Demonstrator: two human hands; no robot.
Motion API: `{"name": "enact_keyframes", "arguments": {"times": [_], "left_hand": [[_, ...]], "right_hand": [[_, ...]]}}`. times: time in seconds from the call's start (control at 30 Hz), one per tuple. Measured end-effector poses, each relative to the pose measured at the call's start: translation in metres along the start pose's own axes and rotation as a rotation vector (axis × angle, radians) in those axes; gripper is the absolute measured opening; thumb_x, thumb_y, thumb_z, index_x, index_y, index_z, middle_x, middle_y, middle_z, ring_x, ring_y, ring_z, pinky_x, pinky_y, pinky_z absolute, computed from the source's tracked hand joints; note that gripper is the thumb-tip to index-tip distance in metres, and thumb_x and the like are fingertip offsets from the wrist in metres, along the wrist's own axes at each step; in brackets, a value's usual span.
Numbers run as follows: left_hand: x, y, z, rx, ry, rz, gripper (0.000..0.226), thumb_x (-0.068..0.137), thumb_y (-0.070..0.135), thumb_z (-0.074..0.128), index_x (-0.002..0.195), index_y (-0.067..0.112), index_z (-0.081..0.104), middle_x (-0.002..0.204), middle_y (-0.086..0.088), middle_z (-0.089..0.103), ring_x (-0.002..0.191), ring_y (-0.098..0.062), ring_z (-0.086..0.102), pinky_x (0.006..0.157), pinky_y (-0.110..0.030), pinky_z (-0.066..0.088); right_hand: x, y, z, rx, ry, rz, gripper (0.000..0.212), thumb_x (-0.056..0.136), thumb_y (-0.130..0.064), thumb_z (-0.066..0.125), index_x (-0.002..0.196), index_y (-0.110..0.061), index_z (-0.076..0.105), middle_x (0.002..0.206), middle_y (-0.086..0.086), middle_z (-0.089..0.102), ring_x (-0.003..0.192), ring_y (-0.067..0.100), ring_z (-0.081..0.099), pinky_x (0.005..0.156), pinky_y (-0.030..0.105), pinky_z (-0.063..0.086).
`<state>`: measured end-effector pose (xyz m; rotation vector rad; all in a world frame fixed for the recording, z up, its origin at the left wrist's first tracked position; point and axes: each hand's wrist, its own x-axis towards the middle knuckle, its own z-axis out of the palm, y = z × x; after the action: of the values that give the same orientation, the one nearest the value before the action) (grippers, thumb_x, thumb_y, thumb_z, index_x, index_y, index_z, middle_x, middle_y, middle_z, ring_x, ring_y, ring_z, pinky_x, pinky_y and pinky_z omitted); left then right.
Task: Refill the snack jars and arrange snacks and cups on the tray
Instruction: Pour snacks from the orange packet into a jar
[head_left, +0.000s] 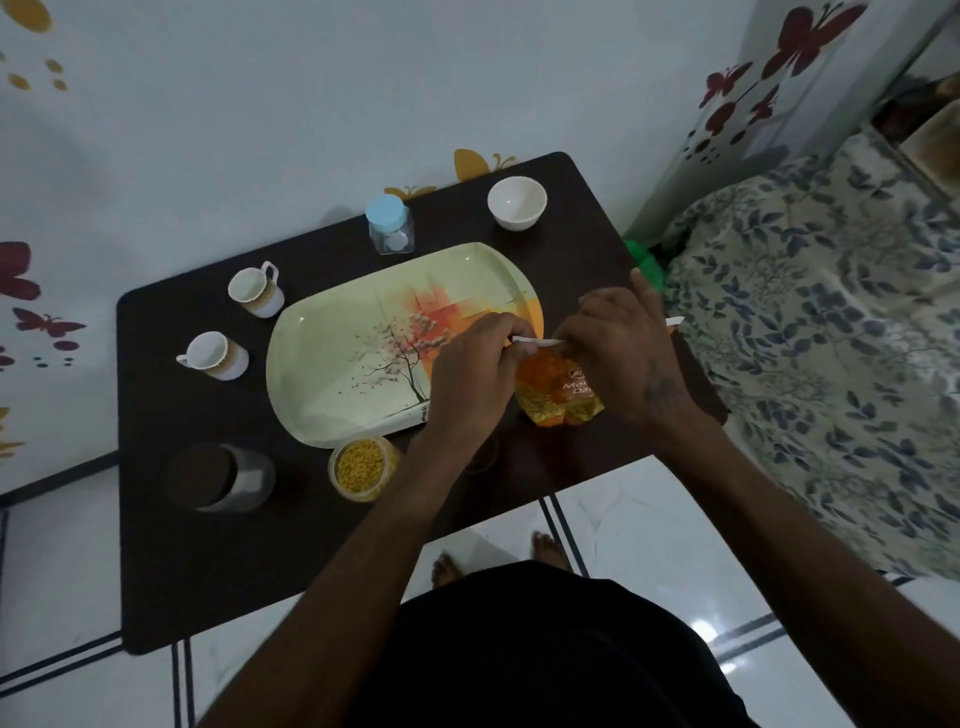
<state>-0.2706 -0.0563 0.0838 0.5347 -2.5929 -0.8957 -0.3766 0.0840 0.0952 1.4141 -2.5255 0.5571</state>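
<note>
An orange snack packet (558, 392) hangs just right of the painted tray (363, 332). My left hand (472, 369) and my right hand (618, 348) both pinch its white top edge from either side. An open jar of yellow snack (361, 467) stands at the tray's near edge. A jar with a blue lid (388, 223) stands behind the tray. Two white cups (255, 290) (215, 357) sit left of the tray, which carries nothing.
A white bowl (517, 201) sits at the far right of the dark table (208, 571). A dark-lidded jar (221, 475) stands near the left front. A bed with a leaf-print cover (831, 338) is close on the right, the wall behind.
</note>
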Motion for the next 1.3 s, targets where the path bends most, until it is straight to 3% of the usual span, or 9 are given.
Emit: {"name": "enact_keyframes", "arguments": {"times": [0.17, 0.3, 0.5, 0.7, 0.77, 0.87, 0.93, 1.13, 1.3], "left_hand": [[-0.005, 0.003, 0.003, 0.004, 0.022, 0.037, 0.008, 0.095, 0.023, 0.063, 0.099, 0.018, 0.067, 0.095, 0.005, 0.067, 0.081, -0.004, 0.051, 0.064, -0.018, 0.035], [-0.003, 0.004, 0.002, 0.072, -0.009, 0.15, 0.013, 0.093, 0.026, 0.064, 0.101, 0.016, 0.068, 0.097, 0.002, 0.067, 0.091, -0.013, 0.054, 0.074, -0.023, 0.037], [0.002, -0.003, -0.002, 0.088, 0.0, 0.185, 0.011, 0.089, 0.027, 0.067, 0.092, 0.018, 0.073, 0.09, 0.005, 0.07, 0.087, -0.015, 0.056, 0.077, -0.036, 0.045], [-0.002, -0.001, -0.005, 0.098, 0.013, 0.177, 0.007, 0.087, 0.026, 0.071, 0.088, 0.02, 0.073, 0.089, 0.007, 0.071, 0.089, -0.015, 0.056, 0.081, -0.039, 0.045], [-0.003, -0.002, -0.006, 0.094, 0.021, 0.169, 0.006, 0.087, 0.025, 0.071, 0.087, 0.019, 0.072, 0.088, 0.006, 0.069, 0.089, -0.017, 0.057, 0.08, -0.04, 0.045], [-0.004, -0.002, -0.009, 0.081, 0.033, 0.148, 0.004, 0.086, 0.023, 0.071, 0.085, 0.019, 0.071, 0.085, 0.007, 0.065, 0.086, -0.018, 0.055, 0.076, -0.04, 0.046], [-0.003, -0.004, -0.01, 0.073, 0.034, 0.123, 0.006, 0.085, 0.024, 0.069, 0.085, 0.019, 0.071, 0.084, 0.007, 0.064, 0.086, -0.017, 0.054, 0.074, -0.039, 0.046], [-0.005, -0.005, -0.01, 0.066, 0.008, 0.095, 0.006, 0.085, 0.025, 0.071, 0.086, 0.019, 0.071, 0.085, 0.008, 0.063, 0.087, -0.016, 0.054, 0.075, -0.036, 0.045], [-0.003, -0.01, -0.013, 0.065, 0.019, 0.059, 0.007, 0.086, 0.025, 0.07, 0.088, 0.018, 0.072, 0.088, 0.005, 0.066, 0.09, -0.015, 0.054, 0.075, -0.033, 0.044]], "right_hand": [[-0.005, 0.001, 0.002, -0.032, 0.01, 0.013, 0.007, 0.084, -0.018, 0.071, 0.078, -0.019, 0.067, 0.07, 0.0, 0.058, 0.074, 0.025, 0.063, 0.106, 0.052, 0.032], [-0.006, 0.006, 0.0, -0.008, 0.008, -0.015, 0.005, 0.084, -0.019, 0.07, 0.08, -0.019, 0.067, 0.073, -0.001, 0.058, 0.076, 0.024, 0.063, 0.102, 0.048, 0.036], [-0.006, 0.014, 0.004, 0.075, -0.046, -0.049, 0.008, 0.085, -0.022, 0.071, 0.092, -0.018, 0.072, 0.086, 0.002, 0.066, 0.08, 0.026, 0.061, 0.077, 0.04, 0.044], [-0.016, 0.013, 0.007, 0.015, 0.073, -0.029, 0.005, 0.08, -0.017, 0.075, 0.079, -0.02, 0.071, 0.071, -0.002, 0.059, 0.074, 0.021, 0.062, 0.099, 0.039, 0.032], [-0.015, 0.01, 0.007, 0.037, 0.043, -0.012, 0.006, 0.08, -0.017, 0.076, 0.08, -0.02, 0.071, 0.072, -0.002, 0.06, 0.075, 0.021, 0.062, 0.097, 0.039, 0.033], [-0.009, 0.007, 0.003, 0.105, -0.021, -0.024, 0.005, 0.082, -0.017, 0.076, 0.084, -0.018, 0.071, 0.074, 0.0, 0.061, 0.071, 0.022, 0.059, 0.079, 0.035, 0.038], [-0.007, 0.008, 0.0, 0.123, -0.03, -0.007, 0.005, 0.083, -0.022, 0.072, 0.084, -0.017, 0.071, 0.075, 0.001, 0.062, 0.071, 0.022, 0.058, 0.075, 0.034, 0.038], [-0.015, 0.005, 0.007, 0.029, 0.008, 0.064, 0.006, 0.083, -0.021, 0.07, 0.078, -0.018, 0.067, 0.072, -0.001, 0.061, 0.072, 0.022, 0.06, 0.091, 0.041, 0.038], [-0.017, 0.018, 0.001, 0.08, -0.014, 0.04, 0.028, 0.087, -0.041, 0.05, 0.082, -0.021, 0.069, 0.074, -0.003, 0.062, 0.073, 0.021, 0.058, 0.085, 0.039, 0.039]]}}
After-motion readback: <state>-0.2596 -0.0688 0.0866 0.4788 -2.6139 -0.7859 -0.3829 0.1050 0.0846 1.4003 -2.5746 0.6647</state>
